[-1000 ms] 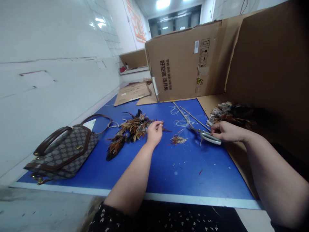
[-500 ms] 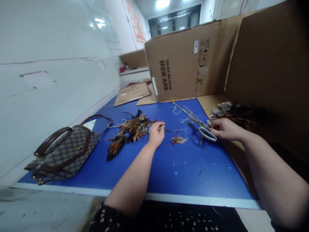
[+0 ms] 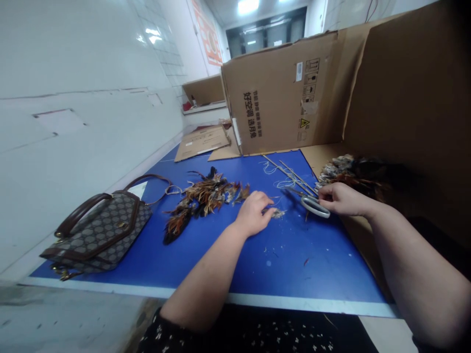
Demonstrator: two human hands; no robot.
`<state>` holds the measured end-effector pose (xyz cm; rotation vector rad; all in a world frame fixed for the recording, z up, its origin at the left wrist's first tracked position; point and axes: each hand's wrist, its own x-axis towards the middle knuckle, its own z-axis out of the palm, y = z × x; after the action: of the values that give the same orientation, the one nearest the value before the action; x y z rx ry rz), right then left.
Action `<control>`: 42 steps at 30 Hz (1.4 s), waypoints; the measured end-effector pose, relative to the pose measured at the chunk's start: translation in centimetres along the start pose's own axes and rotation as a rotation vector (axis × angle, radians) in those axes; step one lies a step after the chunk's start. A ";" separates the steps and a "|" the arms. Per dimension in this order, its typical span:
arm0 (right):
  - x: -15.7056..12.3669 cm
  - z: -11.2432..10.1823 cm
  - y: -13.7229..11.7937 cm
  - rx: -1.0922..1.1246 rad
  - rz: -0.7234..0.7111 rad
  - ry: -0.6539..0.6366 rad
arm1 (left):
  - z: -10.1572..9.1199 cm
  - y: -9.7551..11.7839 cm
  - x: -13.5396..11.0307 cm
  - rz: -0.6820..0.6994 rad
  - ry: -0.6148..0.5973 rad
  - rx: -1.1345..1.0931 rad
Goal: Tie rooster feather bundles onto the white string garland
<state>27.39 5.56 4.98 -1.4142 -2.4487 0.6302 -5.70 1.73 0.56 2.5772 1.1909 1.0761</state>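
My left hand (image 3: 253,214) is over a small tuft of feathers (image 3: 278,214) on the blue table, thumb and fingers apart and partly covering it. In my right hand (image 3: 340,199) is a pair of scissors (image 3: 315,207), gripped by the grey handles, with the blades pointing left. A string of brown and black feathers (image 3: 206,193) lies left of my left hand. Beyond the scissors, two thin sticks (image 3: 285,171) lie with loose pale thread (image 3: 270,168) tangled about them.
A patterned handbag (image 3: 105,230) with brown handles stands at the left. Tall cardboard (image 3: 279,108) rises at the back and right. More feathers (image 3: 336,171) lie by the right cardboard. Flat cardboard pieces (image 3: 200,142) rest at the far end of the table (image 3: 279,274).
My left hand has moved right from beside the feather string to the small tuft, its fingers spreading. The scissors have tilted slightly in my right hand, their blades swinging nearer.
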 end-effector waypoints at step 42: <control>-0.8 3.6 -7.2 -0.220 -0.222 -0.277 | -1.0 -3.5 -0.3 -0.390 -0.163 0.472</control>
<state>20.76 0.85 5.26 -1.1657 -2.9196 0.5512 -8.70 3.78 -0.11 2.4975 1.9847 0.5420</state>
